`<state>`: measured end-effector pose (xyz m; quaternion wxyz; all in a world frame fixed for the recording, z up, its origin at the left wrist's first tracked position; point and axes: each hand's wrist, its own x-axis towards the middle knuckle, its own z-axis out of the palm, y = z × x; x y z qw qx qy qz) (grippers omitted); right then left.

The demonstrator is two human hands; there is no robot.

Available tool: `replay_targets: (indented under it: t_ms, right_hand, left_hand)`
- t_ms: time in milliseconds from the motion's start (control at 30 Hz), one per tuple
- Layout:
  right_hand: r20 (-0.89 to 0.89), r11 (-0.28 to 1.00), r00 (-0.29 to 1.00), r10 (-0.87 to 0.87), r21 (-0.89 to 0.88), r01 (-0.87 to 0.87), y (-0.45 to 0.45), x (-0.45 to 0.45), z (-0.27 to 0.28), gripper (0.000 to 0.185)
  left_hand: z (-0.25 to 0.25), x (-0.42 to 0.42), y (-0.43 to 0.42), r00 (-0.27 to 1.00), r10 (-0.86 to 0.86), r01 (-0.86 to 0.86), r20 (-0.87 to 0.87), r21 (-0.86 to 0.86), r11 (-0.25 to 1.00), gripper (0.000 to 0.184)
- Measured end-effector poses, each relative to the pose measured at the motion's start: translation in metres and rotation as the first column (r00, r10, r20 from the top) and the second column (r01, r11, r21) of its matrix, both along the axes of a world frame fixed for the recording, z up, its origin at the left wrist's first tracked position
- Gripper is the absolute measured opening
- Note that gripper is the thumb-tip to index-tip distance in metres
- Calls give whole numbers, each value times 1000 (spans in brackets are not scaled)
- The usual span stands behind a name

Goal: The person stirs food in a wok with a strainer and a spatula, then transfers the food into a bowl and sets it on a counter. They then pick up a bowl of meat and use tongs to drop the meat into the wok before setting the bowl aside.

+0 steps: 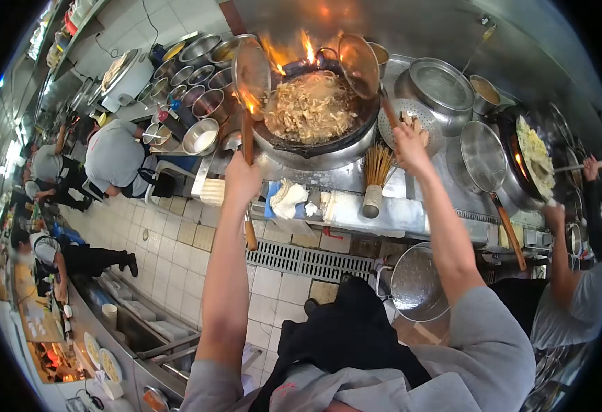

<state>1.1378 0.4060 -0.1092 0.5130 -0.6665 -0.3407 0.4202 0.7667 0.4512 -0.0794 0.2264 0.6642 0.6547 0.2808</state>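
My left hand [244, 180] is closed around the wooden handle of a round-headed strainer [251, 65], held upright at the wok's left side. My right hand [409, 147] grips the wooden handle of a second round strainer [359, 65], raised over the wok's right rim. Whether these heads are fine mesh or solid is hard to tell. Between them, a heap of sliced, browned food [311, 106] fills the large wok [301, 147]. Flames [308, 47] rise along its back edge. A bamboo brush [376, 165] stands below my right hand.
A perforated skimmer [411, 113], a lidded pot [441, 79] and a mesh strainer [483, 154] lie to the right. Metal bowls [208, 104] crowd the left. A co-worker's hand [553, 214] is by another wok [520, 185]. A large pot [419, 281] stands low by my legs.
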Motion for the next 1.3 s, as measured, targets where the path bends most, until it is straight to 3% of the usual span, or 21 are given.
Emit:
replay_targets:
  t_ms: [33, 67, 167, 200, 300, 333, 467, 600, 700, 933, 1033, 1067, 1133, 1167, 1267, 1300]
  right_hand:
    - [-41, 1000, 999, -12, 7, 12, 2, -15, -7, 23]
    - [-254, 998, 966, -41, -57, 27, -1, -34, -8, 22]
    - [-765, 985, 643, -42, -139, -100, 19, -59, -46, 25]
    - [-782, 968, 622, 28, -134, -212, 22, -61, -45, 27]
    - [-900, 960, 436, 11, -112, -256, 42, -64, -17, 29]
    - [-870, 958, 491, 44, -103, -269, 44, -61, -7, 30]
    - [-792, 949, 595, 138, -67, -309, 21, -44, 27, 26]
    - [-471, 991, 879, 75, -60, -117, -22, -59, 77, 15]
    - [-401, 985, 902, 159, -2, -175, -29, -50, 90, 16]
    - [-643, 988, 754, 137, 37, -148, -32, -14, 80, 15]
    - [-665, 992, 737, 123, 88, -87, -18, 6, 77, 18]
    - [-599, 996, 797, 73, 77, -33, -1, 18, 64, 24]
    - [-123, 991, 991, -45, 121, 60, 42, 32, 38, 28]
    - [130, 982, 985, -117, 160, 96, 64, 39, 22, 31]
    - [182, 996, 979, -92, 27, 88, 135, 100, -36, 34]
    - [242, 996, 966, -93, 40, 86, 131, 94, -25, 34]
  left_hand:
    - [-9, -1, 9, 1000, -18, 19, -4, 47, 999, 14]
    - [24, 17, -5, 971, 44, 6, 234, -207, 978, 11]
    - [2, 15, 19, 939, -97, 189, 330, -258, 947, 12]
    - [6, 22, 16, 913, -63, 194, 403, -295, 936, 8]
    - [-6, 32, 23, 828, -35, 242, 559, -300, 923, 5]
    - [-8, 31, 22, 783, -55, 297, 619, -296, 908, 6]
    - [5, 19, -6, 810, -109, 285, 576, -224, 932, 12]
    - [20, -4, -9, 896, -140, 222, 421, -153, 963, 22]
    - [30, -13, -6, 929, -173, 216, 328, -100, 971, 30]
    - [49, -20, -18, 924, -130, 168, 358, -78, 983, 30]
    - [51, -22, -29, 916, -114, 167, 384, -107, 980, 30]
    - [52, -22, -34, 909, -92, 155, 408, -124, 980, 31]
    - [51, -20, -39, 897, -55, 128, 438, -139, 982, 31]
    - [50, -19, -41, 895, -40, 114, 445, -142, 983, 31]
    - [49, -17, -48, 885, 5, 85, 465, -172, 982, 32]
    - [48, -16, -49, 882, 13, 85, 471, -188, 978, 32]
